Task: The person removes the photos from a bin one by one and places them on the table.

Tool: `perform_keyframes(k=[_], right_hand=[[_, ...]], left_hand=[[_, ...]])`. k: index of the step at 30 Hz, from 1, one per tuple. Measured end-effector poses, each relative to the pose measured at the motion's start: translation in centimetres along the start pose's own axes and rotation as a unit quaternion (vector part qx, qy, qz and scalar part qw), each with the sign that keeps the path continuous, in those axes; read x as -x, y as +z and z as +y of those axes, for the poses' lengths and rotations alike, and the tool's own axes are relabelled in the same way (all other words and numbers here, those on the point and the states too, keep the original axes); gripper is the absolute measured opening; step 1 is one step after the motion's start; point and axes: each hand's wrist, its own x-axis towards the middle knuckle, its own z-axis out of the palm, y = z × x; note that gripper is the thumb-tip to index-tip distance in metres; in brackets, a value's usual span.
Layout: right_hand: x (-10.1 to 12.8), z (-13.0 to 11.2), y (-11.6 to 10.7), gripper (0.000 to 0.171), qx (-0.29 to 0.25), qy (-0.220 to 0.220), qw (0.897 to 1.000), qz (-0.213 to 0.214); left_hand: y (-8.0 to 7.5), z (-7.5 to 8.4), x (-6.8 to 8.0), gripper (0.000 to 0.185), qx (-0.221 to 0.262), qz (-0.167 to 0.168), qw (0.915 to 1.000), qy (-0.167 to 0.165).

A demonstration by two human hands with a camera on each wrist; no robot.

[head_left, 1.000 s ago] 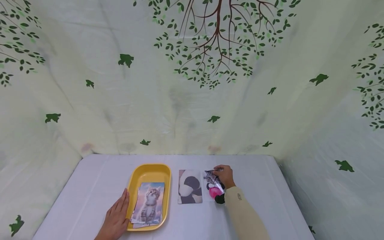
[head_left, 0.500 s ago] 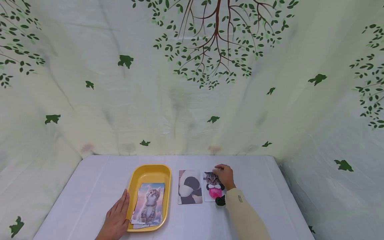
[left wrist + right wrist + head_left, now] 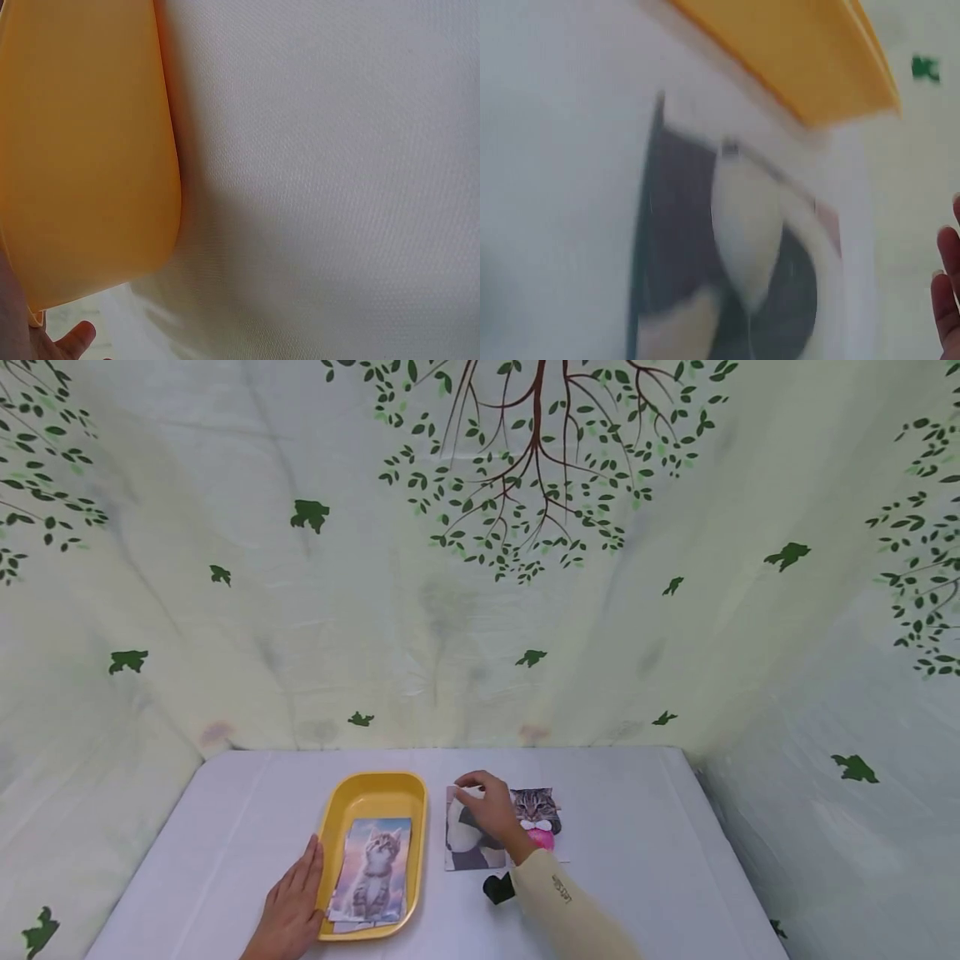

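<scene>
Since the last shot our right hand has slid left, off the tabby-cat photo and onto the black-and-white photo next to it. The cat photo with the pink ball now lies mostly uncovered; only its lower left corner is under our sleeve. The fingers sit over the top of the black-and-white photo, loosely bent, and we honestly can't tell if they're pinching its edge or just resting there. The wrist view is blurry and only shows fingertips at the frame's edge, off the print.

Our left hand hasn't budged: flat, fingers straight, pressed against the left side of the yellow tray. Inside the tray is the kitten photo, on top of another sheet peeking out at the bottom.

The tray's right rim runs just beside the black-and-white photo, so it's tight on that side. A small black thing sits by our sleeve, just below the photos. The white table has open room to the right and behind the photos, up to the leaf-print cloth at the back.
</scene>
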Motion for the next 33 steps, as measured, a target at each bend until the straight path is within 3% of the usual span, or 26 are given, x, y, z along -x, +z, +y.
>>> perform_keyframes(k=[8,18,24,33], right_hand=[[1.2,-3.9,5.8,0.015,-0.012,0.022,0.996,-0.08],[1.8,-6.5,11.0,0.025,-0.039,0.067,0.99,-0.117],[2.1,-6.4,12.7,0.025,-0.057,0.092,0.99,-0.088],[2.1,-5.9,14.3,0.027,-0.051,0.107,0.993,-0.006]], left_hand=[[0.0,0.0,0.0,0.09,-0.004,-0.006,1.0,-0.003],[0.1,-0.1,0.0,0.089,-0.001,-0.02,0.9997,-0.01],[-0.2,0.1,-0.1,0.088,0.003,-0.036,0.9991,-0.02],[0.0,0.0,0.0,0.09,-0.005,-0.017,0.9998,-0.008]])
